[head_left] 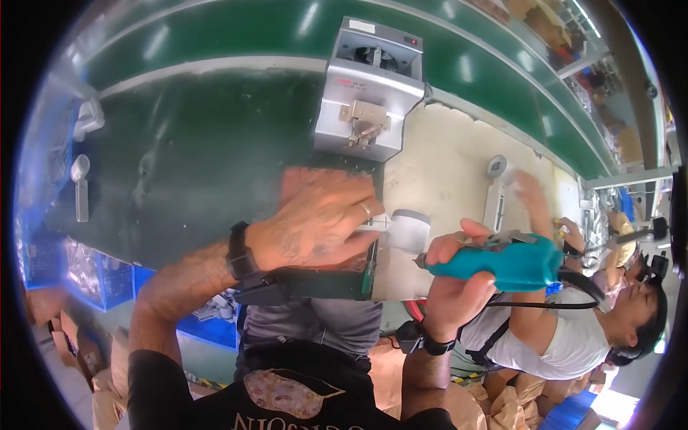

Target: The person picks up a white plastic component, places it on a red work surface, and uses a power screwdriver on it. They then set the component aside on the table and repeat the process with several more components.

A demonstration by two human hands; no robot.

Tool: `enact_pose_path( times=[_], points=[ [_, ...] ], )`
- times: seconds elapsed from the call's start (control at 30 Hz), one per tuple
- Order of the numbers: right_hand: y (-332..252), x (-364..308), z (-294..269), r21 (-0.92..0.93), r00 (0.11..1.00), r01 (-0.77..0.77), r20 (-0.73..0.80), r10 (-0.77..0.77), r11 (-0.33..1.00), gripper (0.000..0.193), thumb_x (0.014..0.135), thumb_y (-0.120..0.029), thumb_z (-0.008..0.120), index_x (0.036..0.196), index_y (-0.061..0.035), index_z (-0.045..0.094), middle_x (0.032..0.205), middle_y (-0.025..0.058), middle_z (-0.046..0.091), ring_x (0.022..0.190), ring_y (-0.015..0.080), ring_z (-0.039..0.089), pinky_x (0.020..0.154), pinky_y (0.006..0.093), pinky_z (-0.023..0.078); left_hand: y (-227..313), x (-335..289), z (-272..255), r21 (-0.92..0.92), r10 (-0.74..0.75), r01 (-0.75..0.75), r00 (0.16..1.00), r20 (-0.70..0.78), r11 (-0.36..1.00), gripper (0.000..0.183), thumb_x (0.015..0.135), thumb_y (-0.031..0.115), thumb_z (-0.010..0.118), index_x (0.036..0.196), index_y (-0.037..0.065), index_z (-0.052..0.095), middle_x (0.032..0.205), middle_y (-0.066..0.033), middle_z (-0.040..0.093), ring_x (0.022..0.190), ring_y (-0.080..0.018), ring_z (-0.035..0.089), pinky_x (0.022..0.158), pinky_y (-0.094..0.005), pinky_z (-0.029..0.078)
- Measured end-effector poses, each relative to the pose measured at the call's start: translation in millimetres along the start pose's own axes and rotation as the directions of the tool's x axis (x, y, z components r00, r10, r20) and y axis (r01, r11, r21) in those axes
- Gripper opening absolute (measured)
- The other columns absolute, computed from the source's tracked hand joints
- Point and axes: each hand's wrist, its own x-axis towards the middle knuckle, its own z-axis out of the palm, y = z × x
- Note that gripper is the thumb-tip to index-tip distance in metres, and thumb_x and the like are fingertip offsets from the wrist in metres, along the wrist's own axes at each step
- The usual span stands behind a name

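Note:
My left hand [315,222] is closed over a white plastic part and presses it down on a reddish-brown mat [297,179]. The part's wide rounded head [409,231] sticks out to the right of my fingers, and its narrow end is hidden under the hand. A teal electric screwdriver [505,264] lies in my right hand [459,287], fingers and thumb wrapped round its body. Its tip points left, just below the rounded head. Whether the tip touches the part I cannot tell.
A grey screw feeder machine [369,93] stands beyond my hands. Similar white parts lie at the far left [81,188] and right [495,190]. A co-worker [573,322] sits at the right, one blurred hand near the right part. Blue crates [107,279] stand at the left.

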Motion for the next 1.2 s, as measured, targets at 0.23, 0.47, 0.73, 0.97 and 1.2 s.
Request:
enact_pose_path(
  times=[0.23,0.47,0.73,0.97,1.2],
  points=[
    [-8,20,60,0.232,1.000,0.023,-0.007,-0.022,0.972,0.082,0.080,-0.068,0.067,0.116,0.0040,0.051,0.068,0.0086,0.055,0.059,0.0202,0.055,0.054,0.0316,0.046,-16,-18,1,-0.015,0.059,-0.060,0.997,-0.051,0.998,0.031,0.076,0.020,0.078,0.101,0.005,0.068,0.101,-0.0099,0.066,0.092,-0.0291,0.066,0.077,-0.0389,0.053],
    [2,31,86,0.036,0.995,0.056,-0.079,-0.053,0.998,0.079,0.085,-0.080,0.047,0.111,-0.0047,0.052,0.061,0.0012,0.044,0.052,0.0142,0.041,0.051,0.0287,0.034,-18,-20,3,-0.042,0.039,-0.041,0.998,-0.047,0.998,0.033,0.075,0.023,0.076,0.100,0.003,0.066,0.097,-0.0109,0.062,0.108,-0.0330,0.061,0.091,-0.0449,0.049],
    [7,35,87,0.005,0.997,0.052,-0.050,-0.052,0.999,0.078,0.087,-0.079,0.045,0.109,-0.0042,0.054,0.060,0.0018,0.043,0.050,0.0145,0.040,0.050,0.0287,0.034,-20,-21,4,-0.093,0.018,-0.025,0.997,-0.075,0.995,0.033,0.074,0.024,0.077,0.096,0.004,0.062,0.093,-0.0105,0.059,0.098,-0.0315,0.060,0.086,-0.0442,0.050],
    [11,37,82,0.017,0.997,0.070,-0.014,-0.070,0.997,0.078,0.087,-0.078,0.045,0.111,-0.0040,0.053,0.060,0.0011,0.043,0.051,0.0135,0.040,0.050,0.0281,0.034,-23,-20,5,-0.111,0.055,-0.063,0.995,-0.079,0.992,0.029,0.074,0.018,0.081,0.081,0.007,0.055,0.095,-0.0081,0.061,0.092,-0.0294,0.064,0.077,-0.0393,0.052],
    [12,37,78,0.043,0.998,0.059,0.023,-0.060,0.997,0.080,0.087,-0.079,0.044,0.112,-0.0034,0.053,0.061,0.0003,0.044,0.052,0.0130,0.041,0.050,0.0282,0.035,-23,-19,4,-0.229,-0.005,-0.009,0.998,-0.058,0.973,0.029,0.073,0.017,0.080,0.085,0.005,0.055,0.094,-0.0107,0.059,0.092,-0.0330,0.062,0.080,-0.0425,0.051]
  ],
)
